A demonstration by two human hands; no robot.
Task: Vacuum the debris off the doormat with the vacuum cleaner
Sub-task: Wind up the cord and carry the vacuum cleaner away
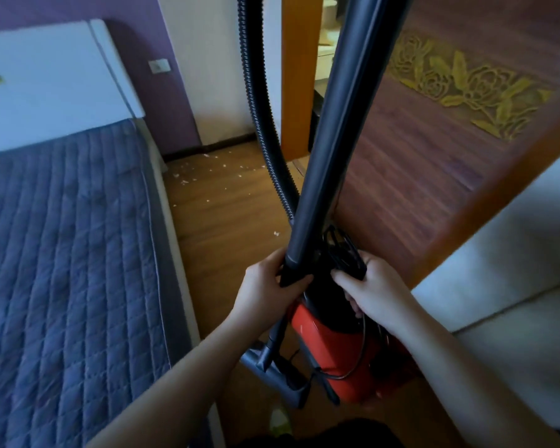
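We judge the task barely begun; no doormat shows anywhere in view, so we cannot say where it lies, and nothing suggests any vacuuming has been done. White debris (188, 179) lies scattered on the far stretch of the wooden floor (227, 221), near the baseboard; whether that is the debris meant we cannot tell.

Our left hand (267, 287) is wrapped closed around the lower end of the wand (330, 130), a smooth, matte, dark tube that rises up and out of the top of the frame; our right hand (374, 291) is closed on the black handle (346, 253) at the top of the vacuum cleaner (333, 347), fingers curled under it. The vacuum body is glossy red plastic, rounded, standing near us on the floor just beside the door; a thin black cord loops across it. The floor head (272, 370) is grey and flat, resting on the floor to the left of the body. The ribbed black hose (259, 101) hangs in a long curve behind the wand.

To the left lies the bed (62, 253), its blue-grey cover quilted in diamonds; to the right the brown door (434, 150) has a grained surface and a gold rose carving.

What is left, as we read it: carry the machine to the mat, start it, and sweep the head over it.
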